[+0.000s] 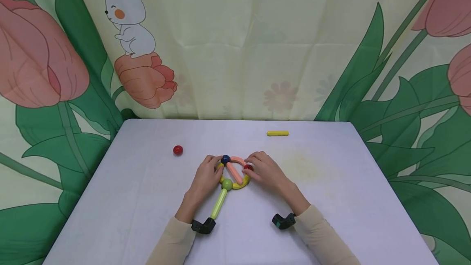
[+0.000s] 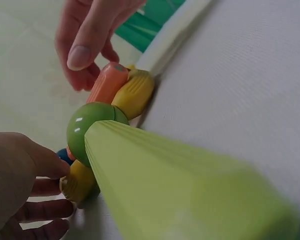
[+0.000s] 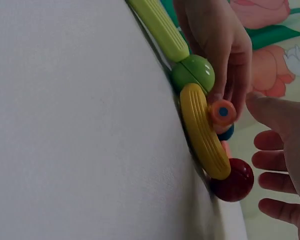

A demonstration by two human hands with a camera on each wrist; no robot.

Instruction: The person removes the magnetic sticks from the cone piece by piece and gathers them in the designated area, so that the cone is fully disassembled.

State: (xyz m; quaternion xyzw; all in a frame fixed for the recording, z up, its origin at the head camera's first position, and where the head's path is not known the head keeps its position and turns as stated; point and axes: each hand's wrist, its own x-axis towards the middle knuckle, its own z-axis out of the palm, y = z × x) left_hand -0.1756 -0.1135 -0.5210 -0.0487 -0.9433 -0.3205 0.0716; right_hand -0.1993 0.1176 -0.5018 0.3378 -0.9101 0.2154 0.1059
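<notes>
A ring of magnetic building sticks and balls lies on the table. The blue ball [image 1: 225, 159], a pink curved stick [image 1: 238, 160], the red ball [image 1: 248, 168], a yellow curved stick [image 3: 202, 132] and the green ball [image 1: 227, 184] form part of it. A straight pink stick [image 1: 234, 173] slants from the blue ball across the ring, its free end over the yellow curve. My left hand [image 1: 207, 175] pinches the second yellow curved stick [image 2: 79, 182] between thumb and fingers, near the blue ball. Fingers extended, my right hand [image 3: 285, 155] is right beside the red ball.
From the green ball a straight light green stick [image 1: 219, 203] runs toward the near edge, close to the left wrist camera [image 1: 203, 226]. A loose red ball [image 1: 178, 150] lies at the back left. One yellow stick [image 1: 277, 133] is near the table's far edge.
</notes>
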